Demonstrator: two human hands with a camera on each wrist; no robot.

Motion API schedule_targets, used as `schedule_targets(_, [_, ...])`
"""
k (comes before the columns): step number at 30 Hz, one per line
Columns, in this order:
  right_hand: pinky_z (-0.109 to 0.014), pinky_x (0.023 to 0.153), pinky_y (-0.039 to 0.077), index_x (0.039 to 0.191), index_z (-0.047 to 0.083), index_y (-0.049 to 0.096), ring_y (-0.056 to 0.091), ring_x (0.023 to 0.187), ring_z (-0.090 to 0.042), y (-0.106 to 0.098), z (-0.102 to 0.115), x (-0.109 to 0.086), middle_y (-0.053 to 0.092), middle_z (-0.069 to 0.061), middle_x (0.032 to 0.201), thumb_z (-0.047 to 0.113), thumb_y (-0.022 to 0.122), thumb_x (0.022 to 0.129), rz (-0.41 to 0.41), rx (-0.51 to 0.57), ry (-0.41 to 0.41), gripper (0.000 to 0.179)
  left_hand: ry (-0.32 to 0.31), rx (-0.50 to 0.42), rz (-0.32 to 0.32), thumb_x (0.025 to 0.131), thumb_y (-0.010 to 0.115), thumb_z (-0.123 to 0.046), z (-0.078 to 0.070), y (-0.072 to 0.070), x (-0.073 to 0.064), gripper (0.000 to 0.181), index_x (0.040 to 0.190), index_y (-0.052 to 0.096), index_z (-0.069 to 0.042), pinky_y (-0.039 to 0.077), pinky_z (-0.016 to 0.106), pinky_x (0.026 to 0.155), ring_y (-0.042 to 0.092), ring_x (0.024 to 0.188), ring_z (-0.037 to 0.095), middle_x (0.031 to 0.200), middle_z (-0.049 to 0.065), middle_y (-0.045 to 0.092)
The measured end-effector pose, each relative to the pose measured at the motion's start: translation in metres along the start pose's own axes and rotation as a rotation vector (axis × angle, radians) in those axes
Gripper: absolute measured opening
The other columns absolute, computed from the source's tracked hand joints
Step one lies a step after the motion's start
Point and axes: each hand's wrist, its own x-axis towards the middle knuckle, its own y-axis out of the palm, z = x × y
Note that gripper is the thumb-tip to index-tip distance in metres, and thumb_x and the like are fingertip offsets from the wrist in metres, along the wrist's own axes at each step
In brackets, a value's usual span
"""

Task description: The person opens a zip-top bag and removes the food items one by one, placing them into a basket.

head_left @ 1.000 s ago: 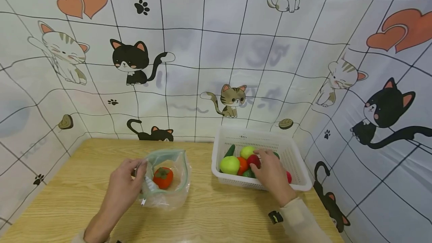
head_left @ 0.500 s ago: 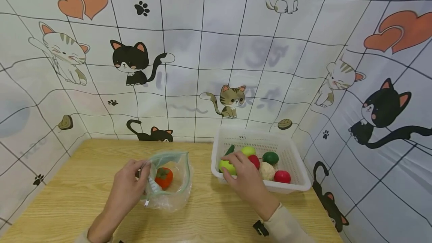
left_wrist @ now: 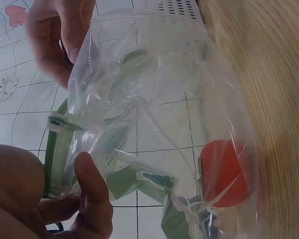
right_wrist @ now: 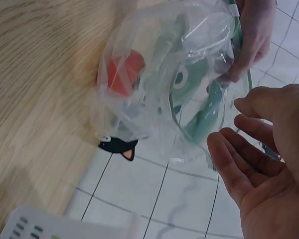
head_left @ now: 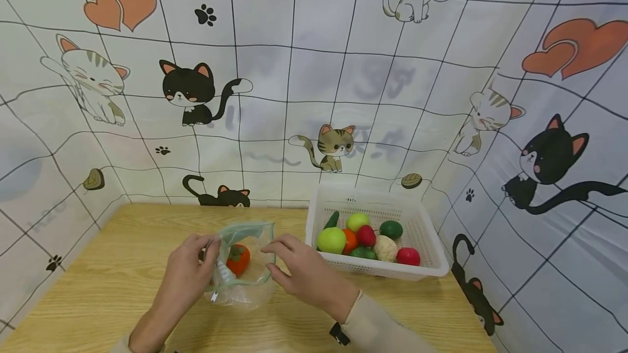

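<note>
My left hand [head_left: 188, 268] pinches the left rim of a clear zip bag [head_left: 245, 294] with a green top band. The bag stands on the table, its mouth spread wide. Inside lies a red-orange persimmon [head_left: 238, 260] with a green leafy top; in the left wrist view the persimmon [left_wrist: 224, 173] shows through the plastic. My right hand [head_left: 314, 274] is at the bag's right rim, fingers loosely bent and thumb apart. In the right wrist view nothing sits between the thumb and fingers of the right hand [right_wrist: 269, 164]; whether the fingertips touch the rim, I cannot tell.
A white perforated basket [head_left: 382, 269] stands right of the bag. It holds two light green fruits [head_left: 332, 240], a cucumber-like piece [head_left: 332, 219], an orange-red piece [head_left: 350, 240], red pieces [head_left: 408, 256], dark green pieces [head_left: 391, 229] and a whitish lumpy ball [head_left: 386, 248]. Cat-printed cloth [head_left: 265, 97] hangs behind the wooden table.
My right hand has left the basket, moving leftward over the light green fruit to the bag's right rim. The left hand keeps its grip on the bag, almost unmoved.
</note>
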Motion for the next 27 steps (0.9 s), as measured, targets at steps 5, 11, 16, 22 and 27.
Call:
schedule_targets(5, [-0.009,0.093,0.06,0.147,0.008,0.074,0.08,0.107,-0.011,0.017,0.004,0.022,0.077,-0.006,0.141,0.018,0.076,0.115,0.151,-0.028,-0.018,0.034,0.003,0.013,-0.018,0.121,0.064,-0.022,0.002,0.001,0.0,0.035,0.138,0.081,0.003,0.051,0.026,0.059,0.056,0.069,0.008,0.101,0.011,0.07])
schedule_targets(11, [-0.008,0.092,0.059,0.149,0.008,0.075,0.08,0.109,-0.006,0.037,0.001,0.045,0.079,-0.004,0.145,0.021,0.078,0.114,0.259,-0.119,-0.014,0.037,-0.002,0.002,-0.018,0.121,0.064,-0.021,0.003,0.001,0.0,0.034,0.139,0.081,0.003,0.053,0.026,0.056,0.057,0.066,0.008,0.102,0.013,0.069])
schedule_targets(16, [-0.011,0.095,0.061,0.147,0.013,0.078,0.077,0.119,-0.004,0.051,0.0,0.058,0.078,0.001,0.144,0.028,0.078,0.114,0.322,-0.218,0.02,0.037,-0.016,-0.018,0.0,0.122,0.062,-0.023,0.007,0.001,0.001,0.038,0.141,0.079,0.004,0.053,0.028,0.051,0.058,0.054,0.007,0.105,0.015,0.07])
schedule_targets(22, [-0.021,0.095,0.067,0.151,0.021,0.076,0.075,0.13,-0.005,0.065,0.006,0.069,0.076,0.006,0.149,0.041,0.083,0.11,0.397,-0.301,0.089,0.045,-0.026,-0.011,0.007,0.123,0.06,-0.024,0.012,0.0,0.003,0.039,0.141,0.078,0.006,0.053,0.028,0.05,0.058,0.055,0.007,0.105,0.016,0.069])
schedule_targets(27, [-0.024,0.093,0.069,0.15,0.022,0.075,0.076,0.126,-0.005,0.076,0.004,0.073,0.077,0.008,0.145,0.043,0.084,0.109,0.399,-0.296,0.112,0.047,-0.044,-0.021,0.02,0.123,0.059,-0.024,0.014,0.0,0.004,0.04,0.143,0.077,0.006,0.053,0.029,0.05,0.062,0.054,0.008,0.111,0.019,0.07])
